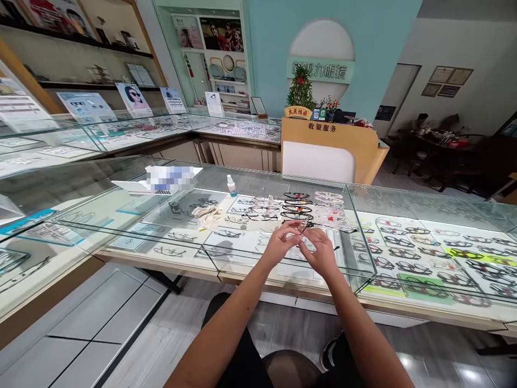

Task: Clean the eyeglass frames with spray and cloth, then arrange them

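My left hand (281, 243) and my right hand (321, 251) meet above the glass counter (250, 253), both pinched on a thin dark eyeglass frame (304, 227) held between them. One black temple tip pokes out to the right of my right hand. Just beyond my hands, several eyeglass frames (297, 207) lie in rows on the glass, dark ones in the middle and clear ones to the right. A crumpled cream cloth (207, 215) lies to the left of them. A small spray bottle (231, 186) with a blue label stands behind the cloth.
More frames fill the lit case (436, 253) under the glass on the right. A white paper stack (161, 180) lies at the far left of the counter. A wooden cashier desk (329, 148) with a plant stands behind. Other glass cases line the left wall.
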Demonstrator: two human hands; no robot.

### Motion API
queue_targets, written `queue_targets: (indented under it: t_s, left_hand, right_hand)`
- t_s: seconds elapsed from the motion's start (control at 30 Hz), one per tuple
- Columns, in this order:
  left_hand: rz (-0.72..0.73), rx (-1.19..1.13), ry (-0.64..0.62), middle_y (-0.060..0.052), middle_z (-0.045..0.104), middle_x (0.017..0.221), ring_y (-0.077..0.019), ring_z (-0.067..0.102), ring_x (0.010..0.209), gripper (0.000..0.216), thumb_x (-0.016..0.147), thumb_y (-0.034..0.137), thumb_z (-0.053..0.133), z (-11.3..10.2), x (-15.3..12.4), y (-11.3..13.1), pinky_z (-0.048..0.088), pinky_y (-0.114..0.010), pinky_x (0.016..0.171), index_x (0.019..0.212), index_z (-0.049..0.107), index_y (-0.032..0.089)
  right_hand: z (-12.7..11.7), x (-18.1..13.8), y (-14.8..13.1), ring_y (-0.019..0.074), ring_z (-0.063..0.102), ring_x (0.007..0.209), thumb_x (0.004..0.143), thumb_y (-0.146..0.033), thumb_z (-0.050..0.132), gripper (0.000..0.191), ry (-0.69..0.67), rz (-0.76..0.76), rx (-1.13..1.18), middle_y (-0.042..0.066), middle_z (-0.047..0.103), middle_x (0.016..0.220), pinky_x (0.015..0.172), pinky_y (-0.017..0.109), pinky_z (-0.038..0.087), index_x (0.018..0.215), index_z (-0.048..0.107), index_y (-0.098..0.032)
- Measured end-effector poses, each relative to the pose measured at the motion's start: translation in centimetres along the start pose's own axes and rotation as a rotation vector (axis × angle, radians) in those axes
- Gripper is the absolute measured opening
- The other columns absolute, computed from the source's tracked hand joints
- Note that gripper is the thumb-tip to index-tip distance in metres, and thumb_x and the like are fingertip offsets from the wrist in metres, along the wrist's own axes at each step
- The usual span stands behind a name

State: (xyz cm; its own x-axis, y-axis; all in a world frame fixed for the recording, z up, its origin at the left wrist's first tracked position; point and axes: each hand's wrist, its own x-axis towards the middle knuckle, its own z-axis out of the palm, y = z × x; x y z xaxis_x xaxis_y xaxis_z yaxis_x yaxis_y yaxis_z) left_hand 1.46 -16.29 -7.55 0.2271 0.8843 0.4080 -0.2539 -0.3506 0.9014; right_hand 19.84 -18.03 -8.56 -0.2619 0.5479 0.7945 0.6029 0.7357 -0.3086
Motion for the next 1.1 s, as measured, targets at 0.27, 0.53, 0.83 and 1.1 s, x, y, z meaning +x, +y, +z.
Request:
queue_targets:
  t_s: [0.27, 0.53, 0.83, 1.1]
  left_hand:
    - [0.089, 0.166, 0.034, -0.014, 0.065, 0.145, -0.0315, 0.057, 0.142, 0.024, 0.094, 0.046, 0.076, 0.5, -0.8, 0.4, 0.041, -0.052, 0.125, 0.102, 0.083, 0.024]
    - [0.186, 0.563, 0.545, -0.009, 0.069, 0.134, -0.0267, 0.062, 0.132, 0.021, 0.100, 0.034, 0.064, -8.0, 5.4, 3.6, 0.044, -0.047, 0.118, 0.118, 0.069, 0.024]
    - [-0.120, 0.759, 0.962, -0.021, 0.054, 0.147, -0.0325, 0.050, 0.142, 0.067, 0.082, 0.012, 0.079, -20.8, 14.2, 3.6, 0.034, -0.049, 0.123, 0.141, 0.047, 0.013]
    - [-0.154, 0.647, 0.754, -0.009, 0.069, 0.117, -0.0209, 0.069, 0.101, 0.034, 0.102, 0.042, 0.068, -20.9, 13.2, 4.1, 0.061, -0.041, 0.089, 0.121, 0.067, 0.015]
  right_hand:
    - [-0.6, 0.4, -0.5, 0.0290, 0.074, 0.105, 0.098, -0.023, 0.068, 0.030, 0.076, 0.023, -0.036, 0.009, 0.080, 0.121, 0.092, 0.048, 0.061, 0.127, 0.072, -0.025]
    - [-0.3, -0.1, -0.2, 0.0294, 0.070, 0.111, 0.102, -0.024, 0.061, 0.022, 0.086, 0.103, -0.120, 0.011, 0.076, 0.121, 0.095, 0.049, 0.059, 0.120, 0.075, -0.024]
    - [-0.1, 0.0, 0.0, 0.0280, 0.066, 0.105, 0.102, -0.018, 0.056, 0.021, 0.123, 0.098, -0.168, 0.011, 0.073, 0.113, 0.090, 0.047, 0.057, 0.113, 0.073, -0.024]
    - [-0.1, 0.7, -0.1, 0.0280, 0.065, 0.103, 0.101, -0.014, 0.054, 0.022, 0.158, 0.103, -0.190, 0.011, 0.072, 0.115, 0.087, 0.046, 0.058, 0.110, 0.071, -0.024]
